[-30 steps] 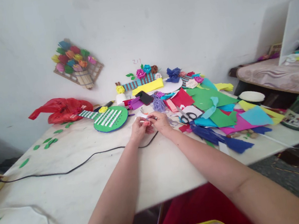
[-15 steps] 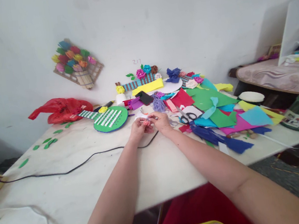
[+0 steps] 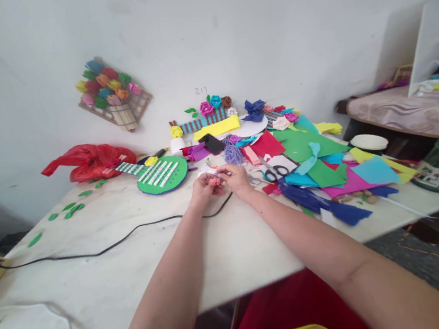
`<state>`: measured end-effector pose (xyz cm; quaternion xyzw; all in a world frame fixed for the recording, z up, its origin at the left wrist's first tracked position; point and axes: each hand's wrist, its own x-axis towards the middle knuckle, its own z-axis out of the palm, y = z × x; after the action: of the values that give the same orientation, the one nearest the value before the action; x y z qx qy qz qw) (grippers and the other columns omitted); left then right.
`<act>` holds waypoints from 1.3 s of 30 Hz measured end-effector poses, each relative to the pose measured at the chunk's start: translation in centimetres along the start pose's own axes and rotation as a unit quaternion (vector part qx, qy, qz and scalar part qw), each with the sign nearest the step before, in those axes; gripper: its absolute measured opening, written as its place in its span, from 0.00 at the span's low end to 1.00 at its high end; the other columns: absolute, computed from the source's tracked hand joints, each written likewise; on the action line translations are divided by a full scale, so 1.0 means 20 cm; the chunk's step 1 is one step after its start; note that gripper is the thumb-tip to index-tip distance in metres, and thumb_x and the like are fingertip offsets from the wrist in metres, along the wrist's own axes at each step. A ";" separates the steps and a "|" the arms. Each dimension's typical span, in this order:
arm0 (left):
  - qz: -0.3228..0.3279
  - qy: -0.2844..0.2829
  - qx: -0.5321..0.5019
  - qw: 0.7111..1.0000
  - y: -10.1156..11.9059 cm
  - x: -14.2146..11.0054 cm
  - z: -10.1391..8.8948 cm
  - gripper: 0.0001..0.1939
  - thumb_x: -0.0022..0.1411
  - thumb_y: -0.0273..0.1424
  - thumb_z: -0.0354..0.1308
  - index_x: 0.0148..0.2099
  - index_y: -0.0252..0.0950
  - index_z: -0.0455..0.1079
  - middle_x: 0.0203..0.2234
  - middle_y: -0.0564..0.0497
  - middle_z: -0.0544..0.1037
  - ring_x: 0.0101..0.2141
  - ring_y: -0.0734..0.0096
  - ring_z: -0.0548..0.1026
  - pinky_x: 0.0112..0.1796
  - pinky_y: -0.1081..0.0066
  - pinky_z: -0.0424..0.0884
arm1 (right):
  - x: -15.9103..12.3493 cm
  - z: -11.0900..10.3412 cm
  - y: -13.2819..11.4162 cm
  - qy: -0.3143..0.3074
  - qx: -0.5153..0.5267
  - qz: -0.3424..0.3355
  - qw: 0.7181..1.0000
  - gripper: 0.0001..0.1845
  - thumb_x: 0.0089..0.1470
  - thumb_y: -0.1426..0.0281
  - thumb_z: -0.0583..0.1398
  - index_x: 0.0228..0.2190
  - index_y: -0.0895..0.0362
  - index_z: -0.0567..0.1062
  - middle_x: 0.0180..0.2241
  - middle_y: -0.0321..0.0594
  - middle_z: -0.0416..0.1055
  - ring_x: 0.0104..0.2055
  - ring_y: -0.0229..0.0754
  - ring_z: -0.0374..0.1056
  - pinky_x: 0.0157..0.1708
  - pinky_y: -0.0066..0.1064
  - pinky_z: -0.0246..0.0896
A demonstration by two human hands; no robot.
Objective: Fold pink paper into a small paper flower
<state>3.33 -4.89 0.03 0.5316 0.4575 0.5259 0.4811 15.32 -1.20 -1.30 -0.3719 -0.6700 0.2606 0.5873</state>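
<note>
Both hands meet over the middle of the white table (image 3: 98, 286). My left hand (image 3: 202, 189) and my right hand (image 3: 237, 178) pinch a small pink rolled paper piece (image 3: 215, 181) between their fingertips. A white paper scrap (image 3: 206, 171) lies just behind the fingers. A green round card with white strips (image 3: 163, 174) lies to the left of the hands. Black-handled scissors (image 3: 275, 170) rest to the right, at the edge of a heap of coloured paper sheets (image 3: 324, 167).
A black cable (image 3: 105, 248) runs from the hands to the left table edge. A red plastic bag (image 3: 89, 160) sits at the back left. Paper flowers (image 3: 212, 104) line the wall, and a flower plaque (image 3: 112, 92) hangs on it. A second table (image 3: 405, 109) stands at right.
</note>
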 end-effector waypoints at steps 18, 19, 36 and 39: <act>0.014 0.134 0.018 0.991 -0.02 0.03 -0.01 0.07 0.56 0.29 0.51 0.35 0.36 0.55 0.16 0.55 0.71 0.16 0.72 0.72 0.22 0.70 0.71 | 0.00 0.01 -0.01 0.055 0.055 0.084 0.993 0.03 0.39 0.74 0.61 0.21 0.57 0.76 0.23 0.34 0.73 0.29 0.38 0.68 0.34 0.29 0.62; 0.006 0.148 0.023 0.989 -0.01 0.03 -0.01 0.06 0.56 0.29 0.51 0.35 0.36 0.54 0.15 0.56 0.71 0.15 0.72 0.72 0.22 0.70 0.70 | 0.00 0.01 -0.01 0.058 0.070 0.103 0.991 0.02 0.38 0.74 0.61 0.21 0.57 0.75 0.22 0.33 0.73 0.28 0.37 0.67 0.31 0.29 0.62; 0.060 0.096 0.029 0.993 0.00 0.01 -0.01 0.05 0.44 0.29 0.57 0.25 0.33 0.64 0.17 0.53 0.73 0.17 0.76 0.70 0.22 0.75 0.68 | 0.01 -0.01 -0.07 0.084 0.371 0.299 0.875 0.06 0.37 0.73 0.60 0.24 0.59 0.69 0.14 0.29 0.66 0.15 0.32 0.61 0.13 0.22 0.55; 0.062 0.034 0.010 0.997 0.01 -0.01 -0.01 0.07 0.43 0.31 0.57 0.25 0.32 0.65 0.20 0.50 0.75 0.19 0.75 0.71 0.25 0.73 0.69 | 0.02 -0.02 -0.06 0.092 0.366 0.307 0.874 0.07 0.38 0.71 0.60 0.25 0.59 0.68 0.14 0.30 0.66 0.15 0.33 0.62 0.11 0.22 0.54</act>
<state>3.04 -5.05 0.17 0.5453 0.4450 0.5683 0.4262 15.39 -1.72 -0.03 -0.3397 -0.3217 0.6190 0.6308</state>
